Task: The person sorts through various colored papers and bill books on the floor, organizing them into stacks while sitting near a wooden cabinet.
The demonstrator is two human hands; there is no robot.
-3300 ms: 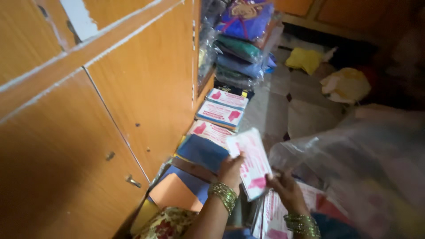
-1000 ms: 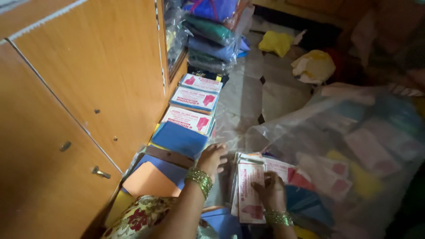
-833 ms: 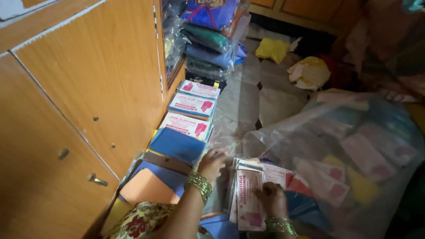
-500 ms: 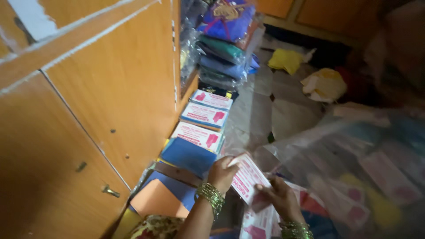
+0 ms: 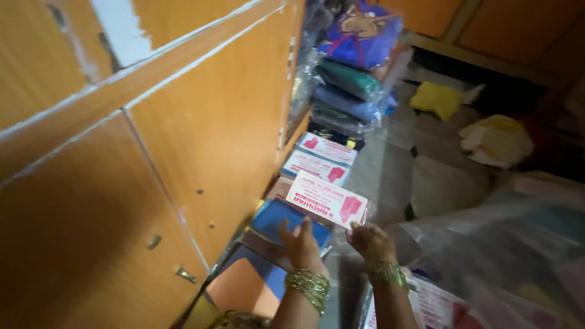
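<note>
right hand [image 5: 370, 240]: fingers closed on white-and-pink packet [image 5: 327, 199], held over the row of packets beside wooden cupboard [image 5: 201, 128] | left hand [image 5: 300, 239]: open, flat on blue packet [image 5: 286, 220] | clear plastic bag [image 5: 487, 244], right of cupboard: holds more packets

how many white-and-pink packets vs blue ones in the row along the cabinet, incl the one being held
White-and-pink packets: 4 (far, next, one partly hidden, one held at the right hand)
Blue packets: 2 (under the left hand; nearest:)
Total: 6
</note>
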